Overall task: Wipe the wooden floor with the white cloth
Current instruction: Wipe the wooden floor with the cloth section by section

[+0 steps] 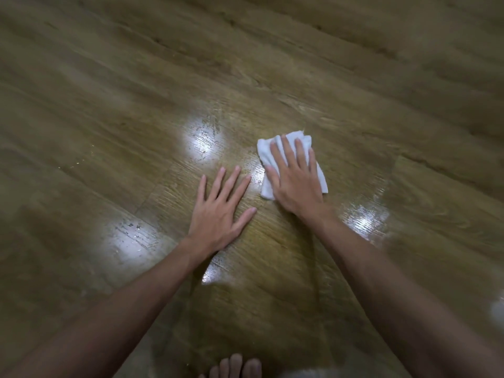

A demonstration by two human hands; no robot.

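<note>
A folded white cloth [266, 151] lies flat on the wooden floor [136, 105], right of centre. My right hand [294, 178] presses down on it with straight, spread fingers, covering most of the cloth. My left hand [221, 211] rests flat on the bare planks just left of the cloth, fingers spread, holding nothing. The two hands are a short gap apart.
Bright light reflections and a wet-looking sheen show on the planks around both hands, with small specks at the left [79, 162]. Bare toes [236, 366] appear at the bottom edge. Floor extends in every direction with nothing standing on it.
</note>
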